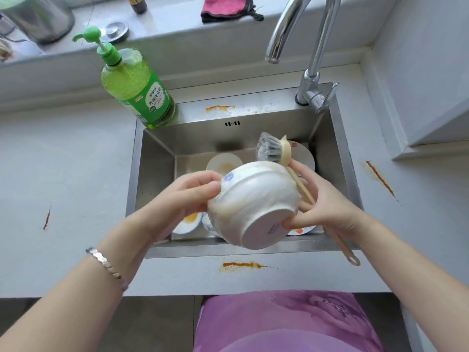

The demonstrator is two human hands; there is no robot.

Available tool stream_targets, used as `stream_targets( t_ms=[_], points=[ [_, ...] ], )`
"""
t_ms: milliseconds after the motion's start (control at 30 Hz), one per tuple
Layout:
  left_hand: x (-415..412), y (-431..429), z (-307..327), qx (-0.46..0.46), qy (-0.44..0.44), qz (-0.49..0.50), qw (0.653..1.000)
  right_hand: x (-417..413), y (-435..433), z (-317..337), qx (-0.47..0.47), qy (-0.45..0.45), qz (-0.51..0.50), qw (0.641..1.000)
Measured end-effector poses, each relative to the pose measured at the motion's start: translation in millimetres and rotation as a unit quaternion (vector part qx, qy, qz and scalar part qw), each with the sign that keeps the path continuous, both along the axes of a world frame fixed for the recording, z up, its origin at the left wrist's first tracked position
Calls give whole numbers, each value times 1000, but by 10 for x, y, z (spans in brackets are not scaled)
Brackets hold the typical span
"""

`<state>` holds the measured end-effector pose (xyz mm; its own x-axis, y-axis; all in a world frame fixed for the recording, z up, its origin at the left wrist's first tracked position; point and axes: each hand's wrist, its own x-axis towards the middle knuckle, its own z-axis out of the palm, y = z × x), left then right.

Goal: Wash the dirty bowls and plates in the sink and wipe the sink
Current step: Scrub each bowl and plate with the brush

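White bowl (253,199), base toward the camera, is held above the steel sink (157,179); the left hand (182,199) grips its rim, the right hand (327,207) grips the brush (271,149) handle.

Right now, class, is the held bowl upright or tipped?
Tipped: the bowl shows its base to the camera, rim away; left hand grips it, right hand holds it and the brush.

soap bottle (137,87) on stained sink ledge (253,102)
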<state>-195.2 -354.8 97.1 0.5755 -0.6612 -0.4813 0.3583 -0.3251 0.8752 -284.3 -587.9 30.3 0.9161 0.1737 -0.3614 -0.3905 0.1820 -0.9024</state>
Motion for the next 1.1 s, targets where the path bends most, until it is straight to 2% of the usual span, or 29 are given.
stream_targets(
  t_ms=[67, 133, 233, 300, 367, 400, 500, 600, 667, 767, 900, 933, 1033, 1100],
  points=[
    [33, -122, 25, 69, -37, -44, 996, 38, 50, 126, -71, -38, 37, 996],
    [-9, -229, -3, 128, -58, -86, 986, 85, 100, 162, -190, -88, 100, 973],
    [-62, -243, -105, 149, -61, -59, 985, 105, 138, 131, -316, -108, 127, 934],
    [-65, -186, -157, 138, -46, 15, 989, 91, 111, 134, -314, -90, 61, 943],
    [-91, -130, -195, 121, -24, 96, 988, 56, 58, 138, -253, -54, -49, 965],
    [-111, -113, -213, 116, -22, 127, 985, 35, 50, 148, -245, -41, -73, 966],
    [-152, -97, -256, 121, -44, 185, 974, -79, 186, 189, -307, -62, -29, 949],
    [-167, -84, -246, 121, -71, 182, 973, -179, 328, 265, -368, -144, 24, 918],
    [-188, -59, -235, 117, -80, 167, 976, -91, 251, 227, -373, -129, 15, 919],
    [-223, -40, -243, 126, -98, 140, 977, 27, 125, 167, -372, -49, -17, 927],
    [-237, -9, -247, 110, -106, 136, 979, -136, 311, 325, -386, -156, 39, 909],
    [-240, 1, -240, 105, -107, 129, 980, -137, 295, 321, -393, -153, 44, 906],
    [-251, 17, -241, 101, -107, 120, 982, -23, 132, 200, -393, -74, 9, 917],
    [-262, 17, -257, 107, -115, 120, 980, -65, 170, 243, -388, -97, 23, 916]
  ],
)
